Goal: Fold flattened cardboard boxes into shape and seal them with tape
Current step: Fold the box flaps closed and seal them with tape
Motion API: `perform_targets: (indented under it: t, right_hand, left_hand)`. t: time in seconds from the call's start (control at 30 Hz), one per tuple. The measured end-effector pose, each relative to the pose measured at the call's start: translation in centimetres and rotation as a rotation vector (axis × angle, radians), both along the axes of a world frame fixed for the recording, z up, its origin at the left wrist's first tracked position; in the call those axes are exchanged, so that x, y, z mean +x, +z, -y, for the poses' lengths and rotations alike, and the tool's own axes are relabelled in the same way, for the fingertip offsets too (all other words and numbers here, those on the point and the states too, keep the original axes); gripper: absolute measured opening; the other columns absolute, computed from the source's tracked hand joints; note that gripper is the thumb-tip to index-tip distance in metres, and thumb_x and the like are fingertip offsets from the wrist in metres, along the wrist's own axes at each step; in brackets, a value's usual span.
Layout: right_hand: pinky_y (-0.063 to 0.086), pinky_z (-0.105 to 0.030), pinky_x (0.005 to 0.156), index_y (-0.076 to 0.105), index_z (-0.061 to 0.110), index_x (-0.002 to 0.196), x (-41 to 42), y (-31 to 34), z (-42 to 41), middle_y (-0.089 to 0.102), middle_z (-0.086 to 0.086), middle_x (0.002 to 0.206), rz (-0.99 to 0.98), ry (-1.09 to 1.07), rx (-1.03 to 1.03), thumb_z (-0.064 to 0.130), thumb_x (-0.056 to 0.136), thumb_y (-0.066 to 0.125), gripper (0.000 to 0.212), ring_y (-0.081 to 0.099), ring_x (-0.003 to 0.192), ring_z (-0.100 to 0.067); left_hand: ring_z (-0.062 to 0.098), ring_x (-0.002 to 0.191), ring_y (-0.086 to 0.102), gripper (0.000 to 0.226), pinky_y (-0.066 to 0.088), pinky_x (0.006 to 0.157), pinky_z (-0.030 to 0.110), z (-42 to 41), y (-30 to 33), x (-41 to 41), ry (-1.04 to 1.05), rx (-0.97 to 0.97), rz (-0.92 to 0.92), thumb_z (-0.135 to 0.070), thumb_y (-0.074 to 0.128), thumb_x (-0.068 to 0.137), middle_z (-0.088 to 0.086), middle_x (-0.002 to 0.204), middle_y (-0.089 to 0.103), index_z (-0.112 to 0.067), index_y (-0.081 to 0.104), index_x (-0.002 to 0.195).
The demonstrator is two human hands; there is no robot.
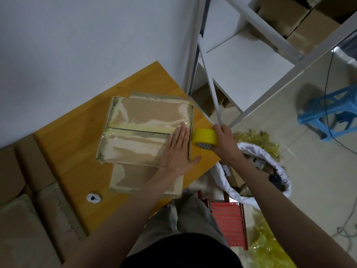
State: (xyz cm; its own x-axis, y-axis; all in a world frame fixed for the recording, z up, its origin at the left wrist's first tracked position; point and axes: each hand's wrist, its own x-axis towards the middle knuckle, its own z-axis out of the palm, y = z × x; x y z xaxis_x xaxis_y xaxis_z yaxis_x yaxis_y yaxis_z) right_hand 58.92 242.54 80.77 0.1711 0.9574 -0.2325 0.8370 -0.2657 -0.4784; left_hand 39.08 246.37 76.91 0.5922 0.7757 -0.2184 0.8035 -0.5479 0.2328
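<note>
A folded cardboard box [143, 120] lies on the yellow wooden table [77, 151], its top flaps closed along a middle seam and covered in old torn tape. My left hand [178, 149] presses flat on the box's right end, fingers straight over the seam. My right hand [222, 140] grips a yellow tape roll [205, 137] just off the box's right edge, level with the seam. A flattened cardboard piece [135, 178] sticks out from under the box toward me.
Stacked cardboard boxes [29, 209] fill the left foreground. A white round object [93, 198] lies on the table's near edge. A white bag of scraps [257, 171], a red stool [228, 221], white metal shelving [247, 60] and a blue stool [330, 111] stand to the right.
</note>
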Motion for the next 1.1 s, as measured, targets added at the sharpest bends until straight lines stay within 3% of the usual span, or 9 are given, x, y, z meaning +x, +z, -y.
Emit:
perform_targets:
  t: [0.1,0.2,0.4,0.53,0.67,0.83,0.97,1.1]
  right_hand:
    - [0.037,-0.037,0.086,0.049,0.009,0.125,-0.2,-0.2,0.0,0.046,-0.017,0.119,-0.009,0.008,0.013,0.017,0.079,0.080,0.056,0.042,0.112,-0.032]
    - [0.043,-0.042,0.084,0.050,0.008,0.122,-1.1,-0.2,-0.2,0.048,-0.016,0.118,-0.042,0.034,0.042,0.021,0.079,0.081,0.055,0.045,0.107,-0.031]
    - [0.042,-0.035,0.059,0.042,0.019,0.116,-5.2,-1.2,-0.5,0.052,-0.002,0.105,-0.200,0.064,0.008,0.021,0.078,0.080,0.054,0.055,0.090,-0.024]
    - [0.053,-0.050,0.063,0.038,0.023,0.116,-6.7,-1.5,-0.4,0.059,-0.007,0.101,-0.265,0.031,-0.023,0.028,0.082,0.078,0.052,0.060,0.084,-0.025]
    - [0.055,-0.047,0.063,0.038,0.025,0.119,-6.9,-1.0,0.0,0.059,-0.002,0.101,-0.198,0.011,0.021,0.039,0.082,0.075,0.054,0.061,0.084,-0.022]
    - [0.046,-0.035,0.055,0.040,0.023,0.120,-7.7,-0.3,0.5,0.057,0.005,0.084,-0.112,-0.011,0.062,0.045,0.082,0.072,0.054,0.058,0.069,-0.017]
    - [0.045,-0.033,0.051,0.041,0.023,0.117,-8.3,0.0,0.4,0.056,0.006,0.077,-0.086,-0.036,0.053,0.049,0.083,0.070,0.052,0.057,0.063,-0.015]
    - [0.039,-0.029,0.048,0.043,0.020,0.115,-8.8,-0.3,0.8,0.053,0.008,0.070,-0.008,-0.030,0.068,0.049,0.082,0.069,0.051,0.056,0.059,-0.017]
  left_hand:
    - [0.020,0.152,-0.018,0.105,0.004,0.125,0.046,-0.7,-0.2,-0.6,-0.042,-0.009,-0.009,-0.064,0.035,0.080,0.006,0.165,-0.021,-0.012,-0.013,0.158]
    - [0.018,0.152,-0.018,0.104,0.001,0.125,0.044,-2.2,-0.2,-2.4,-0.106,0.000,-0.001,-0.059,0.038,0.080,0.002,0.165,-0.023,-0.015,-0.016,0.157]
    - [0.018,0.154,-0.009,0.086,0.001,0.125,0.044,-5.3,-0.2,-6.5,-0.180,0.080,0.008,-0.045,0.036,0.090,0.002,0.167,-0.009,-0.016,-0.006,0.160]
    - [0.019,0.155,-0.002,0.070,0.011,0.124,0.048,-6.3,-0.5,-8.1,-0.228,0.160,-0.006,-0.040,0.025,0.099,0.002,0.168,-0.002,-0.016,0.001,0.160]
    - [0.019,0.155,0.000,0.070,0.017,0.123,0.048,-6.2,-0.7,-8.3,-0.247,0.189,-0.003,-0.038,0.028,0.101,0.002,0.168,-0.002,-0.015,-0.002,0.160]
    - [0.018,0.155,-0.001,0.066,0.017,0.123,0.048,-6.2,-0.6,-8.6,-0.286,0.200,0.006,-0.038,0.020,0.103,0.002,0.168,-0.004,-0.015,-0.003,0.160]
    - [0.018,0.155,-0.003,0.066,0.018,0.122,0.048,-6.5,-0.5,-9.0,-0.314,0.203,-0.013,-0.036,0.021,0.102,0.002,0.168,-0.006,-0.015,-0.004,0.160]
    - [0.019,0.155,-0.003,0.060,0.017,0.123,0.049,-7.2,-0.2,-10.1,-0.367,0.213,-0.021,-0.038,0.003,0.104,0.002,0.168,-0.007,-0.014,-0.004,0.160]
